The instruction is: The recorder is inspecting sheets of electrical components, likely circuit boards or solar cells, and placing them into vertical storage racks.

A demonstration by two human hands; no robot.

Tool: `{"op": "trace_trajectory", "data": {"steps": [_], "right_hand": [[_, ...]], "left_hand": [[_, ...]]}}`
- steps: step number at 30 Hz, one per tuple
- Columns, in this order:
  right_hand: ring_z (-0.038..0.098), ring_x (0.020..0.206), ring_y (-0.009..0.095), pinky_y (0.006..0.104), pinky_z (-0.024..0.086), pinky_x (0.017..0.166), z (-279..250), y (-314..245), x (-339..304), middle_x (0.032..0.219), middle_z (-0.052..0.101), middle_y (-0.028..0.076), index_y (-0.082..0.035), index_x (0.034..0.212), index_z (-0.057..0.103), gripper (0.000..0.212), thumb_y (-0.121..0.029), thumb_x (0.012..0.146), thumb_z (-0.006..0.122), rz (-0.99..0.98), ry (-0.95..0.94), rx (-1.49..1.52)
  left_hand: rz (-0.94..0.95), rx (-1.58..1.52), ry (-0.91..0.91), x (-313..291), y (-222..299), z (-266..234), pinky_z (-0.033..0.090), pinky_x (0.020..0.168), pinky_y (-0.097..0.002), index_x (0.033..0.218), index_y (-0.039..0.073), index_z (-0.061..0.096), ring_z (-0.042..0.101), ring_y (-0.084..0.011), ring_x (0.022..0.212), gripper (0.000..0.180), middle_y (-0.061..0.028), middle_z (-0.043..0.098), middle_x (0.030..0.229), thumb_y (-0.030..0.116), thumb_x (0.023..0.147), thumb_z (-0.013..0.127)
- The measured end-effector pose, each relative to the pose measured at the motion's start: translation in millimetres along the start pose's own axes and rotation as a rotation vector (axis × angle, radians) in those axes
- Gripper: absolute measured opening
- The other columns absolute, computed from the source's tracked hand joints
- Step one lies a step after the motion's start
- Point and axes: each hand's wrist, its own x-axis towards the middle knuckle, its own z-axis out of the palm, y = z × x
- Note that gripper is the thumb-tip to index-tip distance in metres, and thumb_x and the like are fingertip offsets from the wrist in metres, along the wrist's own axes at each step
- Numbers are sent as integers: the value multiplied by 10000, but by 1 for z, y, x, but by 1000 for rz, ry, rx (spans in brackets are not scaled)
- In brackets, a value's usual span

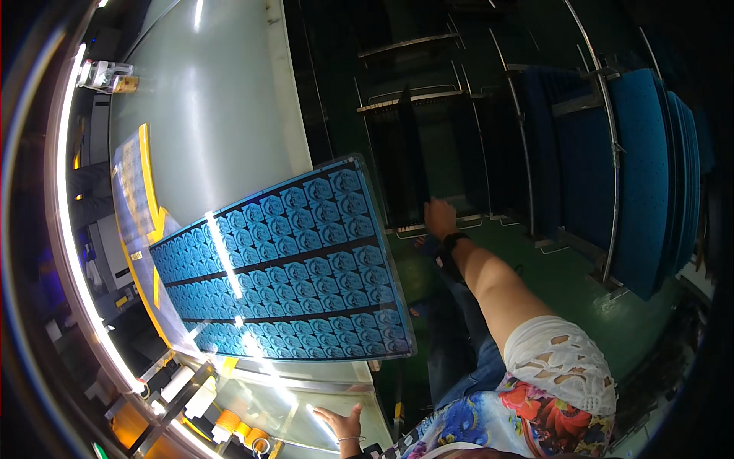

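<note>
A large blue circuit-board panel (283, 269) with rows of repeated round patterns and dark bands lies on the glass-topped table, under a clear sheet with a yellow-edged border (131, 256). My left hand (342, 425) is open over the table's near part, thumb and fingers apart, holding nothing. Stretched out to the right, my right hand (440, 219) is closed at the near edge of a thin dark panel (415, 149), which stands upright in a metal rack (413, 98). Its fingertips are partly hidden, and that area is dim.
More blue panels (646, 180) stand upright in a rack at the far right. A bright tube lamp (69, 206) runs along the table's left side. Orange rolls (229, 421) sit at the near left, and a small bottle (125, 83) at the far left. The floor (505, 275) is green.
</note>
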Motion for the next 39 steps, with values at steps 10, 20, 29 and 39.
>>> {"op": "trace_trajectory", "data": {"steps": [10, 20, 29, 39], "right_hand": [[578, 835, 398, 457, 462, 722, -30, -4, -22, 873, 607, 224, -8, 961, 555, 297, -255, 799, 530, -39, -175, 128], [586, 762, 361, 461, 459, 685, -148, 208, -253, 796, 605, 202, 15, 777, 618, 305, -260, 766, 486, -594, -467, -59], [582, 707, 335, 419, 477, 652, -426, 457, -328, 731, 603, 167, -41, 791, 652, 181, -127, 655, 569, 379, 27, -452], [568, 918, 320, 386, 453, 791, -559, 561, -155, 951, 605, 192, -28, 944, 617, 242, -176, 789, 504, 224, 732, 144]], "left_hand": [[-3, -2, 23, 7, -13, 3, 59, 1059, -475, 1300, -142, -50, -51, -454, 1293, 1332, -370, -54, 1356, 555, 502, 758], [227, 73, -79, 48, 73, -4, 41, 1051, -505, 1287, -141, -98, -68, -469, 1280, 1336, -392, -72, 1333, 600, 527, 714], [527, -60, -63, -13, 194, -6, 62, 1045, -517, 1304, -104, -58, -40, -451, 1286, 1271, -355, -39, 1350, 559, 543, 714], [525, -244, -51, -153, 300, 63, 85, 1038, -529, 1324, -62, -14, -8, -432, 1293, 1201, -314, -3, 1370, 514, 561, 713]]}}
